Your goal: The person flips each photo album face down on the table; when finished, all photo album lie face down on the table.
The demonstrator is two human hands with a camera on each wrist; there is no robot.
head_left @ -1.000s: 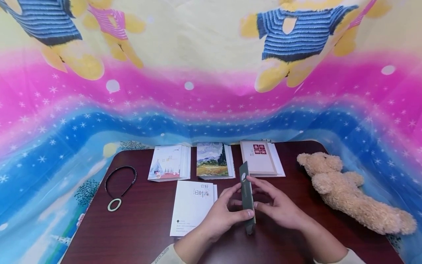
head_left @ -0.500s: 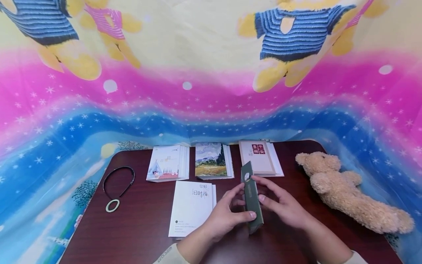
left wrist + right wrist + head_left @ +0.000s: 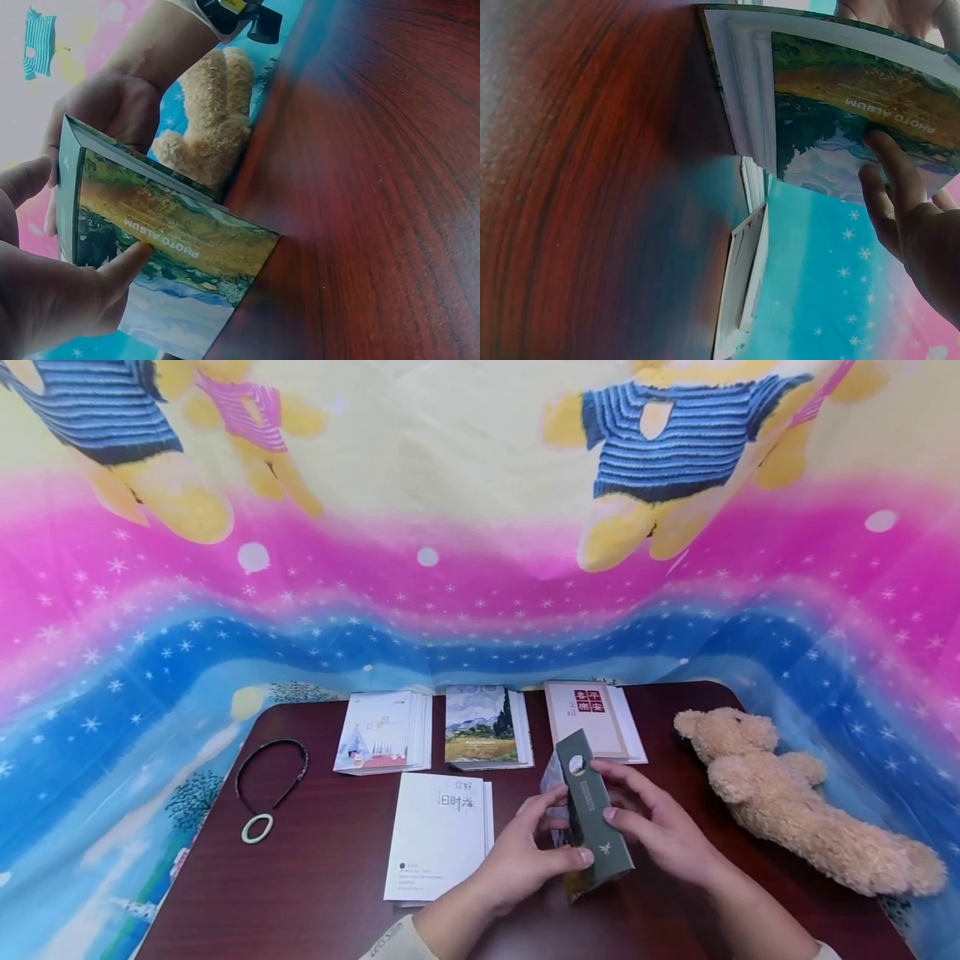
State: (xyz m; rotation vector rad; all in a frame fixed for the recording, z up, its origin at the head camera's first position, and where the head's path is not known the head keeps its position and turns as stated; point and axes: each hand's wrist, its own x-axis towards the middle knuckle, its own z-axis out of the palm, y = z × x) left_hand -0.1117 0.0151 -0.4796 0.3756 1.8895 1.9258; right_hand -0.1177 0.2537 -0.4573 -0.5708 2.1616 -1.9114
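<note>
A photo album (image 3: 600, 818) stands on its edge between my two hands near the front middle of the table, its dark green spine turned up towards my head. My left hand (image 3: 528, 852) grips its left side, thumb at the spine's edge and fingers on the painted cover. On the other side my right hand (image 3: 663, 831) holds it, thumb and index finger by the spine. In the left wrist view the painted cover (image 3: 180, 240) reads "PHOTO ALBUM". White page edges (image 3: 742, 82) show in the right wrist view, where my right fingers lie against the other painted cover.
Along the back stand a tent-print album (image 3: 375, 735), a landscape-painting album (image 3: 480, 727) and a beige album with red squares (image 3: 592, 731). A white album (image 3: 431, 839) lies left of my hands. A black band (image 3: 239, 781) with a pale ring lies left; a teddy bear (image 3: 795, 810) lies right.
The held album has turned so that more of its spine and part of its left cover face the head camera. My right hand has shifted slightly right with it.
</note>
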